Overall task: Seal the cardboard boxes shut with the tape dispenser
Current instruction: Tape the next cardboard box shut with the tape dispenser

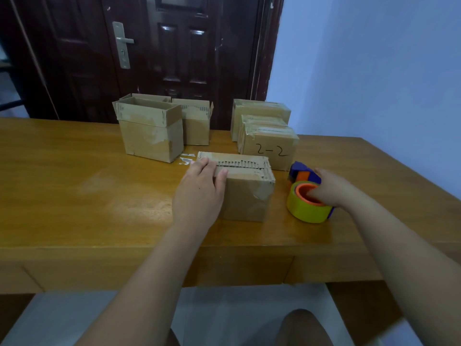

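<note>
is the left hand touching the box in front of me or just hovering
Touching. The head view shows the left hand lying on the box at its left end, fingers flat on the closed top flaps, no gap.

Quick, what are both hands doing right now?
Left hand: open, fingers laid flat, pressing on the near cardboard box.
Right hand: holding the tape dispenser, fingers curled into its orange core.
</note>
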### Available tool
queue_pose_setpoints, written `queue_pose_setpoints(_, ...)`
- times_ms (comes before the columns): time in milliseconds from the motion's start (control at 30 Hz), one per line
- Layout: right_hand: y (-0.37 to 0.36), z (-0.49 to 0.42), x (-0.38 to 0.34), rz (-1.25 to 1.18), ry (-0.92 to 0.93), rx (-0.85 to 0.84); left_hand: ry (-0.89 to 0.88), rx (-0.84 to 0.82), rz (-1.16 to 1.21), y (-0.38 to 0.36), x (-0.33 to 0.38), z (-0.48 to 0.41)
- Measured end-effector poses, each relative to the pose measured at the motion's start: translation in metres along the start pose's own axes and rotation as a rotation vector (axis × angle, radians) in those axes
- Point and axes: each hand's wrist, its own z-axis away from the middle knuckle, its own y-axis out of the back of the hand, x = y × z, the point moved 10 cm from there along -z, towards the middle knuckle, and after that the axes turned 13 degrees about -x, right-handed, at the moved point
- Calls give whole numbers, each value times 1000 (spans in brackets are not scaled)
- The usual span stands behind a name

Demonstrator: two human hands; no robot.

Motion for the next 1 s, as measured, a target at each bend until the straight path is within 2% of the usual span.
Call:
queue_pose_setpoints(100,0,-2,12,34,-67,-1,11,3,-14,1,0,1)
queue_pose_setpoints(167,-1,-3,16,-54,-56,1,13,1,-12,1,1,1)
queue_pose_setpoints(233,-11,-2,16,-329,-6,-62,14,-2,-20,2,1,2)
queue_pose_setpoints(367,-28,15,-5,-1092,155,-201,12,-15,-21,4,3,2)
queue_pose_setpoints(467,-25,27,-22,-1366,216,-259,-3,-12,-22,6,5,2)
queue_pose_setpoints(600,-9,38,-42,-1456,325,-323,-14,-29,-29,4,9,2)
queue_pose_setpoints(767,12,50,-74,-1297,490,-397,-53,-19,-54,0,20,1)
queue_pose_setpoints(867,18,45,-82,-1211,477,-368,-96,39,-112,6,27,-1)
queue_pose_setpoints(1000,38,44,-106,-1094,586,-279,-131,-40,-11,8,27,-14)
